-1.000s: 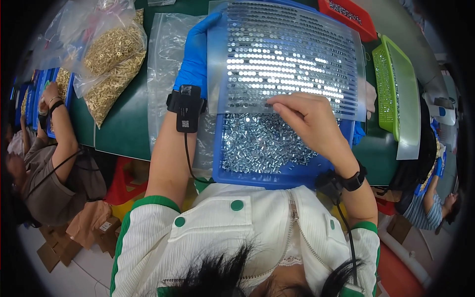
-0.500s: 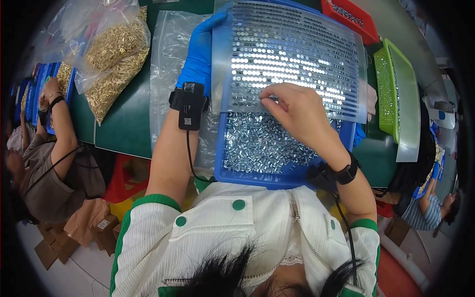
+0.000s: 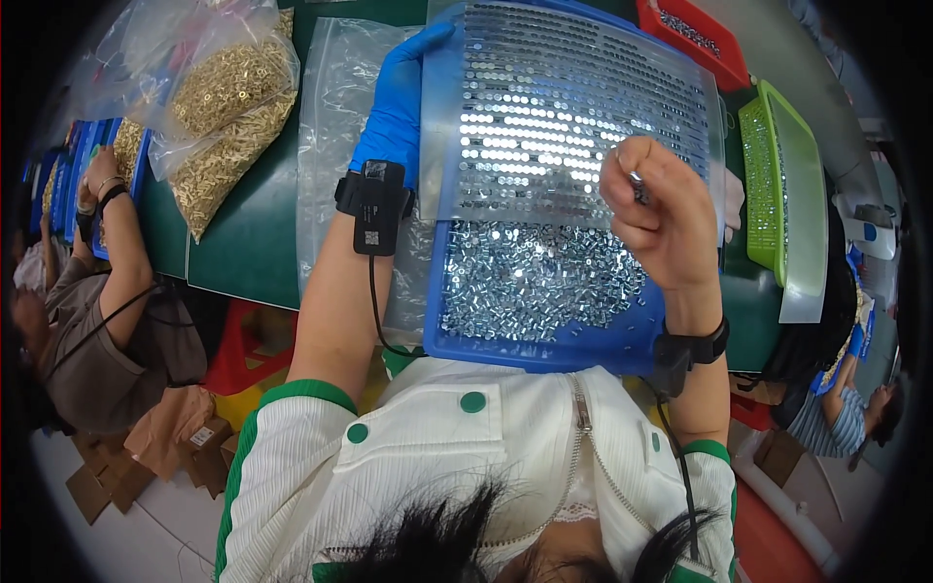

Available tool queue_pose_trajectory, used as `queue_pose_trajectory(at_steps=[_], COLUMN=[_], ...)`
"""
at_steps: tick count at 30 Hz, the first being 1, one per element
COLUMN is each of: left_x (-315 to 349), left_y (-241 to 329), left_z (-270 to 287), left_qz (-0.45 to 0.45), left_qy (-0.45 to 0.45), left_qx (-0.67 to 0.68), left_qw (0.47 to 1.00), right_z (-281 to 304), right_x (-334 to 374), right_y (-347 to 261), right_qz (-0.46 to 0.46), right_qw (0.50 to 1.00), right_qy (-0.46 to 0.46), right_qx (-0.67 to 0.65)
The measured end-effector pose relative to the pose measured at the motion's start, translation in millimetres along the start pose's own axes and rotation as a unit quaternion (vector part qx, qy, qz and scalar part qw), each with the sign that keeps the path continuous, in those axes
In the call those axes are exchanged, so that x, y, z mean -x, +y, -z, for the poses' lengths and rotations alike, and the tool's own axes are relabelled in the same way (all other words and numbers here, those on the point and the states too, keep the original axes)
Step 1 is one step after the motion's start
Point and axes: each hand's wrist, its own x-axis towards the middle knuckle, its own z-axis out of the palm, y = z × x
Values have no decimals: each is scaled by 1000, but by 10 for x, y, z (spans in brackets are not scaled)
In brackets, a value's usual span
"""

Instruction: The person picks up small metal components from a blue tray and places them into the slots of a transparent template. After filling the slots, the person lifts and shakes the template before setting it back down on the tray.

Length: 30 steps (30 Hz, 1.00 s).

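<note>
A clear slotted plate (image 3: pixel 583 209) lies over the far part of a blue tray (image 3: pixel 505 357). Rows of small round silver metal pieces fill many of its slots. Loose short cylindrical metal pieces (image 3: pixel 530 282) are heaped in the tray's near part. My left hand (image 3: pixel 394 107), in a blue glove, grips the plate's left edge; some of its fingers are hidden. Above the plate's lower right part, my bare right hand (image 3: pixel 671 209) is curled closed, with a few small metal pieces (image 3: pixel 638 185) showing between its fingers.
Left lie clear bags of brass-coloured parts (image 3: pixel 228 117) and a flat plastic bag (image 3: pixel 330 146). A red bin of metal pieces (image 3: pixel 695 39) and a green basket (image 3: pixel 768 185) stand right. A co-worker's hand (image 3: pixel 100 175) is at blue trays far left. Cables run from both my wrists.
My right hand has moved right from the plate's middle and lifted, turning so its curled fingers show metal pieces. My left hand keeps its place on the plate's edge.
</note>
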Motion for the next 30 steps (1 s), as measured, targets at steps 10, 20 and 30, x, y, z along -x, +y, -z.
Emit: queue_pose_trajectory(at_steps=[10,20,30], left_x=[50,140,150], left_y=[7,25,87], left_z=[-190,-285,-464], left_qz=[-48,-25,42], left_qy=[4,-8,-134], left_qx=[27,-3,145], left_qw=[998,1000,979], right_z=[13,57,-1], right_x=[-116,-158,-43], right_y=[279,339,60], right_qz=[136,203,-5], right_qw=[764,700,998], right_qy=[60,29,-66], right_qx=[628,684,-10])
